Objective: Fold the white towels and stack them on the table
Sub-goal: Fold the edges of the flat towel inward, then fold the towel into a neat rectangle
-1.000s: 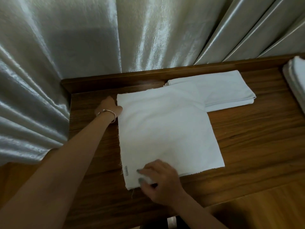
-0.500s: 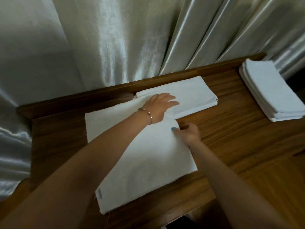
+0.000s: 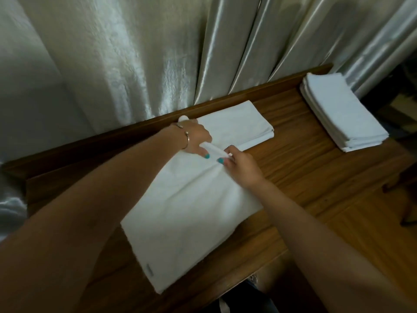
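Note:
A white towel [image 3: 187,220] lies half folded on the wooden table [image 3: 316,177], its near corner carrying a small label. My left hand [image 3: 196,138] pinches the towel's far edge, lifting a small roll of cloth. Beside it, my right hand [image 3: 241,166] grips the same far edge, which bunches between the two hands. Just beyond them lies a folded white towel [image 3: 239,125] against the table's raised back rail. A stack of folded white towels [image 3: 340,111] sits at the far right of the table.
Shiny pale curtains [image 3: 158,53] hang directly behind the table's back rail [image 3: 259,89]. The table's front edge runs diagonally below the towel, with wooden floor [image 3: 372,222] to the right. A dark object [image 3: 406,188] stands on the floor at the right border.
Both hands went from the towel's left and near edges to its far right edge. They now pinch and lift it. The view swung right, showing the right-hand stack.

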The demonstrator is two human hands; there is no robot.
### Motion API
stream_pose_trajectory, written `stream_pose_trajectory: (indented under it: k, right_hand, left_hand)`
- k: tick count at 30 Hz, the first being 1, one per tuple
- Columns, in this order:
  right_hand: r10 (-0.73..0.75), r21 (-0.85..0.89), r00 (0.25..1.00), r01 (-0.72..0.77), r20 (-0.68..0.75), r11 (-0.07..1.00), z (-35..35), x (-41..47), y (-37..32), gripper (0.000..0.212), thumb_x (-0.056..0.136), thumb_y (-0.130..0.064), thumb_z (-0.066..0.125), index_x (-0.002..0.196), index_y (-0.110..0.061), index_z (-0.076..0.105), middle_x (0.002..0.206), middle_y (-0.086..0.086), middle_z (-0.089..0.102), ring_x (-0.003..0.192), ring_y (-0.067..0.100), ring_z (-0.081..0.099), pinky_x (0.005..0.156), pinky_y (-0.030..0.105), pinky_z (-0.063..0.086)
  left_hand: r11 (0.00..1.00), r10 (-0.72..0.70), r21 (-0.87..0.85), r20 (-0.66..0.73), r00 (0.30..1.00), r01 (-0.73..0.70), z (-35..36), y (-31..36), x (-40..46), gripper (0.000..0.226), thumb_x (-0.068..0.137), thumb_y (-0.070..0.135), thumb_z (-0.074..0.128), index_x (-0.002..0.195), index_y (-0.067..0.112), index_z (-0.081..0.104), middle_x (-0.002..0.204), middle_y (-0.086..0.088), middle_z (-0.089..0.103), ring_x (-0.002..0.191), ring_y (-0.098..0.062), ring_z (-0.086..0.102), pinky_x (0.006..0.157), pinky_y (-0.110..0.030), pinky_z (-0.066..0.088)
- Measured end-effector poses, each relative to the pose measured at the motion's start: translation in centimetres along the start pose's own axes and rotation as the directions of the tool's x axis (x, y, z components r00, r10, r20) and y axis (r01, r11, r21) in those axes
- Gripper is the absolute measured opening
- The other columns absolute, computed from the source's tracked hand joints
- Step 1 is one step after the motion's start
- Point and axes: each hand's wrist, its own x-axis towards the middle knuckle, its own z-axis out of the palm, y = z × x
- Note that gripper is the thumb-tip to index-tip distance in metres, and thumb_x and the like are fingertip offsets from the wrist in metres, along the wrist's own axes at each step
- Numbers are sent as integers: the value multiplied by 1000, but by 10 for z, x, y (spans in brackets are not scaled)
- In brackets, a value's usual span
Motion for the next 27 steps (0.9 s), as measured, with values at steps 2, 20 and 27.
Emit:
stream_pose_trajectory:
  k: [2,20,27]
  right_hand:
    - [-10,88,999,8,31,996,-19,0,-17,24,86,-41,68,98,-22,59,77,-3,62,67,14,59,54,26,45]
    - [-596,-307,802,557,-43,772,-238,18,-135,22,85,-3,65,95,-19,76,77,-3,64,82,19,60,70,25,39]
    - [-804,-606,550,567,-227,559,-305,-2,-119,17,87,-21,63,98,-30,72,85,5,70,83,35,63,57,29,30]
  left_hand:
    - [998,-67,-22,-16,998,67,-18,-16,-18,36,81,65,51,81,29,55,88,6,64,79,-16,52,68,-30,42]
    - [832,-548,-344,-383,744,436,-139,-16,-191,38,76,44,72,67,8,62,59,2,50,58,-17,47,52,-21,29]
    - [651,-740,-311,-460,490,692,-180,62,-222,54,65,70,62,62,16,62,50,3,51,47,-14,45,46,-26,29]
